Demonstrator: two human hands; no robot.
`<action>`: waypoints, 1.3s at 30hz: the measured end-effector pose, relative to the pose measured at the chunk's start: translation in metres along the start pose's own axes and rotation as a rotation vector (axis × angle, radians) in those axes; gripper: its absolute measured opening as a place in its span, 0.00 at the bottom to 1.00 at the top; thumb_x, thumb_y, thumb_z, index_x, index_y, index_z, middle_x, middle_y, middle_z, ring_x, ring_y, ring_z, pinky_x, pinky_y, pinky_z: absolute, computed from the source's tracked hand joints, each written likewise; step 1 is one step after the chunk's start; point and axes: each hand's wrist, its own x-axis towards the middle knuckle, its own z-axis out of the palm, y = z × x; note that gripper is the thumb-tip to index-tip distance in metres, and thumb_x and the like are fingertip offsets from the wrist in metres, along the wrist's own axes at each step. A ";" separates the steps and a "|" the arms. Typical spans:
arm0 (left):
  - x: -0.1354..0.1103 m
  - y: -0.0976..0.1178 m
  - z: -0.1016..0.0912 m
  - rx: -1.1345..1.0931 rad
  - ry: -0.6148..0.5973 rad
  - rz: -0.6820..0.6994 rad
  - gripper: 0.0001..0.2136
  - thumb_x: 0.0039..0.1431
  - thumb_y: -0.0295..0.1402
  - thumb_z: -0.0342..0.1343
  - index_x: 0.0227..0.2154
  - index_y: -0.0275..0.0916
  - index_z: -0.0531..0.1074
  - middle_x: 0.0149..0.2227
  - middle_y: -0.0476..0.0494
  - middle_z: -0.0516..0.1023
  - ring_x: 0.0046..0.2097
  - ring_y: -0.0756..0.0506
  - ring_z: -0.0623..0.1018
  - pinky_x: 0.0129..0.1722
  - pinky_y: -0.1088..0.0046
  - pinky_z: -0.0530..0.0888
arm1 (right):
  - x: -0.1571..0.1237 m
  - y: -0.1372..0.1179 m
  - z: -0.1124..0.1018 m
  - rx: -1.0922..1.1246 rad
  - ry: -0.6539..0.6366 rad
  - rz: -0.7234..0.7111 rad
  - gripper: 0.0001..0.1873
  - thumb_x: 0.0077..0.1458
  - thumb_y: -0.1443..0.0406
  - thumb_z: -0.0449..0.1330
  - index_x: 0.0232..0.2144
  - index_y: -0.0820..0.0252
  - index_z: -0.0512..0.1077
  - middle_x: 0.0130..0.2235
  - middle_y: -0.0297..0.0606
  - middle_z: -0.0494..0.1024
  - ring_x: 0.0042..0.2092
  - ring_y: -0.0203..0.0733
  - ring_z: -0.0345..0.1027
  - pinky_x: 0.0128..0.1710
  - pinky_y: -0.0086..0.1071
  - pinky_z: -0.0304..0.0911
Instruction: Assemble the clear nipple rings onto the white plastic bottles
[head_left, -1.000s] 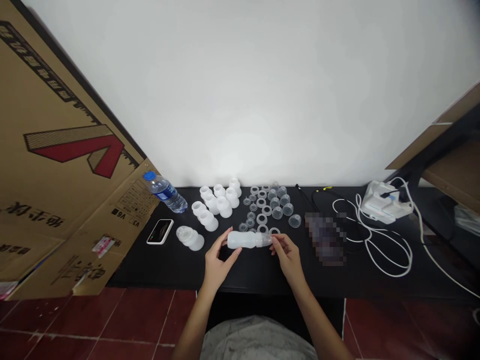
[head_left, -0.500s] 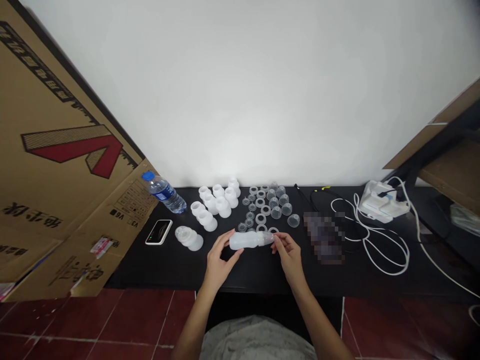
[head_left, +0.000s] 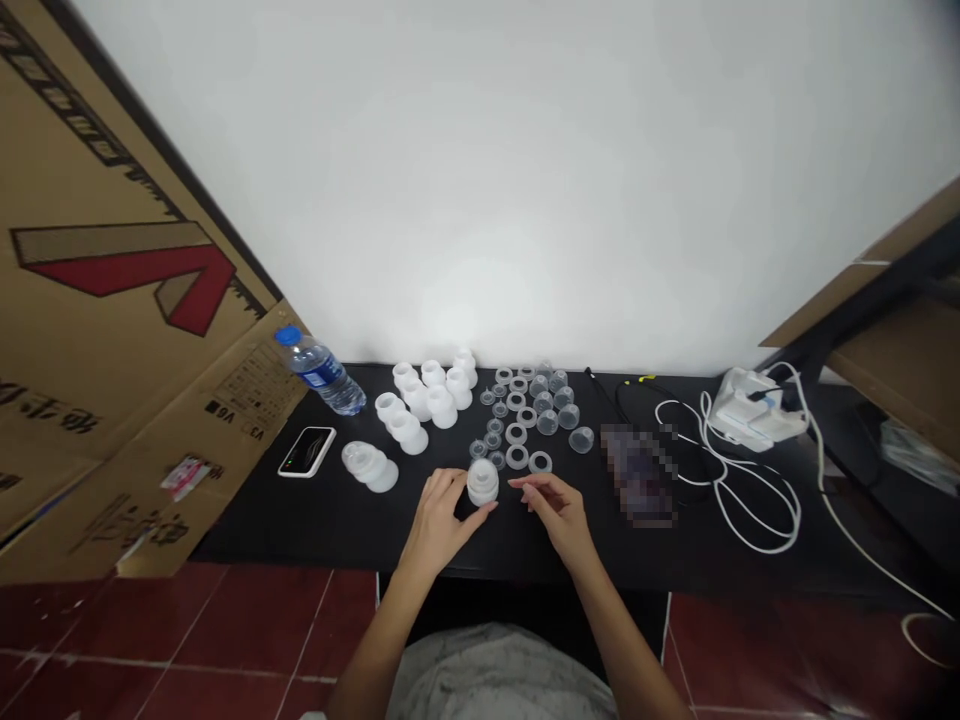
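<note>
My left hand is wrapped round a small translucent white bottle, which now points its end toward me above the black table. My right hand hovers just to the right of the bottle, fingers loosely curled, with nothing visible in them. Behind the hands lie several clear rings and small caps. Further left stand several white bottles, and another bottle lies on its side.
A phone and a water bottle lie at the table's left, next to a leaning cardboard box. White cables and a charger occupy the right. A blurred object sits right of centre. Red floor tiles lie below.
The bottle was held sideways between both hands; now the left hand alone holds it turned end-on. The right hand has let go and drawn slightly away. The view shifted a little.
</note>
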 end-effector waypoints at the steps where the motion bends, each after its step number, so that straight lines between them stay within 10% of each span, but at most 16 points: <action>1: 0.000 0.000 0.001 0.012 0.007 -0.009 0.14 0.67 0.45 0.67 0.49 0.44 0.79 0.46 0.40 0.82 0.49 0.35 0.80 0.51 0.55 0.77 | 0.001 0.001 0.000 -0.006 0.012 0.001 0.16 0.64 0.48 0.69 0.39 0.53 0.85 0.41 0.44 0.89 0.35 0.46 0.77 0.34 0.38 0.74; 17: -0.008 0.004 0.002 0.045 0.197 -0.140 0.10 0.65 0.39 0.66 0.45 0.44 0.78 0.44 0.40 0.82 0.47 0.35 0.83 0.50 0.58 0.80 | 0.004 0.007 -0.002 -0.047 0.068 0.017 0.17 0.67 0.49 0.67 0.36 0.54 0.84 0.34 0.41 0.85 0.32 0.45 0.74 0.33 0.37 0.72; 28: -0.018 -0.019 -0.020 0.394 0.279 -0.381 0.16 0.68 0.50 0.60 0.34 0.42 0.72 0.31 0.47 0.74 0.29 0.43 0.78 0.29 0.68 0.70 | 0.004 0.010 -0.001 -0.002 0.093 0.020 0.17 0.66 0.49 0.67 0.36 0.55 0.83 0.35 0.41 0.86 0.31 0.43 0.73 0.32 0.36 0.70; 39: -0.013 -0.017 -0.036 0.347 0.210 -0.513 0.25 0.72 0.56 0.54 0.49 0.36 0.76 0.41 0.36 0.82 0.33 0.37 0.82 0.32 0.63 0.73 | -0.001 0.013 -0.001 -0.204 0.469 -0.115 0.18 0.70 0.49 0.62 0.37 0.55 0.79 0.36 0.41 0.82 0.38 0.48 0.76 0.42 0.39 0.70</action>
